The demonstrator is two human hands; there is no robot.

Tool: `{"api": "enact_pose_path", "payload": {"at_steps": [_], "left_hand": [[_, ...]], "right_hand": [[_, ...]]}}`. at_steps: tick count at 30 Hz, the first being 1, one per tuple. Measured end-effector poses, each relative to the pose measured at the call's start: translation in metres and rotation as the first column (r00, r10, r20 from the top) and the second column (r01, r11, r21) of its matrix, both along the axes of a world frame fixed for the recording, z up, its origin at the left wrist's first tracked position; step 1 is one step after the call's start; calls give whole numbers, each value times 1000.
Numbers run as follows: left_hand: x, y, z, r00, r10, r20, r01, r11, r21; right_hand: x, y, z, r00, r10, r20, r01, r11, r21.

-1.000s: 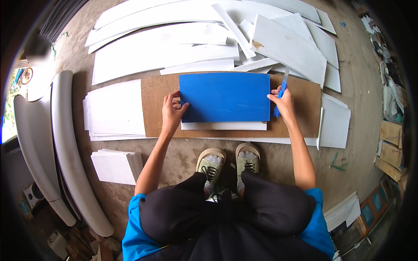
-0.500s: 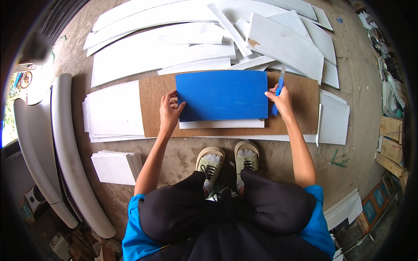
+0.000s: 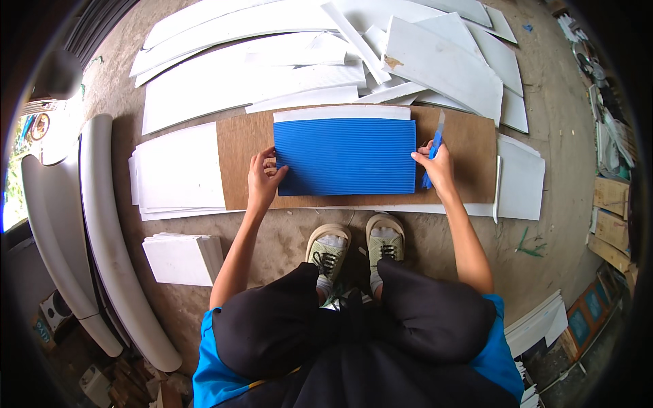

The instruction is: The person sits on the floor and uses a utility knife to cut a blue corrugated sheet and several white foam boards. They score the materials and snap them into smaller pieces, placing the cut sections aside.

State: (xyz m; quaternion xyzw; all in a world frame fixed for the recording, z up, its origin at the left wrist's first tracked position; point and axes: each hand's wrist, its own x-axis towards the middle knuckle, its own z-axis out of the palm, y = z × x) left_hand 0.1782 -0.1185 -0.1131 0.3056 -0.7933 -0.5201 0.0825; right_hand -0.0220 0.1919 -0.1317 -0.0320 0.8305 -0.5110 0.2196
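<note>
A blue ribbed plastic sheet lies over a white sheet, whose strip shows along the far edge. Both rest on a brown wooden board. My left hand pinches the blue sheet's left edge, thumb on top. At the right edge, my right hand touches the sheet with its thumb while gripping a blue utility knife. The knife's blade is out and points away from me. Some fingers of both hands are hidden.
Beyond the board, large white sheets lie heaped. Under it are more white sheets. A small white stack sits at left front, near long white rolls. My shoes stand on the floor, close to the board's near edge.
The blue sheet has slid toward me between my hands. White now shows at its far edge instead of its near edge. The knife stays in my right hand.
</note>
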Motion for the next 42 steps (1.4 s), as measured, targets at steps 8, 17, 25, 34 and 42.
{"api": "enact_pose_path", "payload": {"at_steps": [8, 17, 25, 34, 42], "left_hand": [[-2, -1, -6, 1000, -9, 0, 9, 999, -50], [-7, 23, -3, 978, -206, 17, 169, 746, -645], [-22, 66, 10, 829, -379, 411, 558, 497, -665], [-7, 59, 9, 947, -221, 231, 319, 713, -624], [4, 21, 8, 991, 117, 66, -113, 992, -58]], "right_hand": [[0, -3, 3, 1000, -6, -7, 6, 999, 35], [-1, -1, -5, 1000, -13, 12, 12, 999, 39], [0, 1, -14, 996, -44, -81, 44, 999, -8], [-4, 4, -22, 995, -29, -94, 27, 999, -27], [-2, -2, -8, 999, -45, -24, 40, 982, -184]]}}
